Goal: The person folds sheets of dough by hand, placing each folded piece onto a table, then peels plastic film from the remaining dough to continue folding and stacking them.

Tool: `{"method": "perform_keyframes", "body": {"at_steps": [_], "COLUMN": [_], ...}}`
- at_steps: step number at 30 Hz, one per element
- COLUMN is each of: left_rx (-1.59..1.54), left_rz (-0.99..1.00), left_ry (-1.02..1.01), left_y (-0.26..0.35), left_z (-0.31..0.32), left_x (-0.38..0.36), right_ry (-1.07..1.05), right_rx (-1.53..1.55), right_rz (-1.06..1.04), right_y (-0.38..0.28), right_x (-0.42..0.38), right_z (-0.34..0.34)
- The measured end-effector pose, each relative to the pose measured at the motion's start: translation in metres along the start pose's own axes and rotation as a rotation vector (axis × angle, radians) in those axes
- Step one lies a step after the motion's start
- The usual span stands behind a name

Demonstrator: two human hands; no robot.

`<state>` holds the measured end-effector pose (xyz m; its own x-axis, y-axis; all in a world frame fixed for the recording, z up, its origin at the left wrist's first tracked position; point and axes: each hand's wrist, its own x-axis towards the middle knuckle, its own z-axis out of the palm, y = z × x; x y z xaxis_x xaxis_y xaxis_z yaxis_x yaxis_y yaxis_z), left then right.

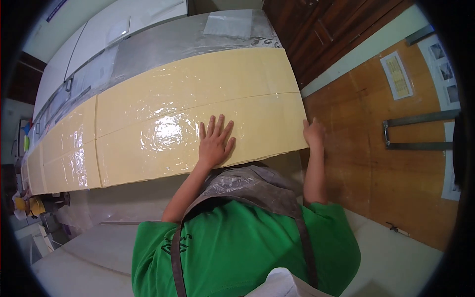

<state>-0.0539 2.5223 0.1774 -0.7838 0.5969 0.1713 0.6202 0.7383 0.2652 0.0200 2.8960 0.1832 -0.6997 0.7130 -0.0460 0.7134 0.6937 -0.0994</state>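
Pale yellow sheets point(262, 121) lie in long rows over the table, with a glossy clear film reflecting light across much of them. My left hand point(215, 146) rests palm down on the near sheet, fingers spread and holding nothing. At the right end of the same sheet, my right hand point(314, 134) is closed at the edge close to the near corner. Its fingers are curled and partly hidden, and the sheet's edge appears to be between them. A seam runs lengthwise between the near and far rows, and crosswise seams show further left.
Beyond the sheets is a grey table strip point(158, 42) with a clear plastic piece point(227, 24) on it. A wooden door point(354, 128) with a metal handle point(420, 117) stands close on the right. White cabinets point(101, 37) line the far side. Another person point(32, 205) is at far left.
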Motion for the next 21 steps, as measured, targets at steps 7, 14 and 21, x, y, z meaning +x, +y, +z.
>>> {"method": "perform_keyframes", "body": {"at_steps": [7,14,21], "left_rx": [0.0,0.008,-0.09], "left_rz": [0.01,0.027,0.042], "left_ry": [0.005,0.012,0.106], "left_y": [0.001,0.001,0.009], "left_z": [0.0,0.005,-0.014], "left_x": [-0.002,-0.005,0.0], "right_ry": [0.137,0.19,0.288], "right_rx": [0.289,0.263,0.182], "right_rz": [-0.112,-0.089,-0.129], "right_y": [0.01,0.014,-0.006], "right_x": [-0.033,-0.028,-0.036], "right_z": [0.005,0.005,-0.011]}}
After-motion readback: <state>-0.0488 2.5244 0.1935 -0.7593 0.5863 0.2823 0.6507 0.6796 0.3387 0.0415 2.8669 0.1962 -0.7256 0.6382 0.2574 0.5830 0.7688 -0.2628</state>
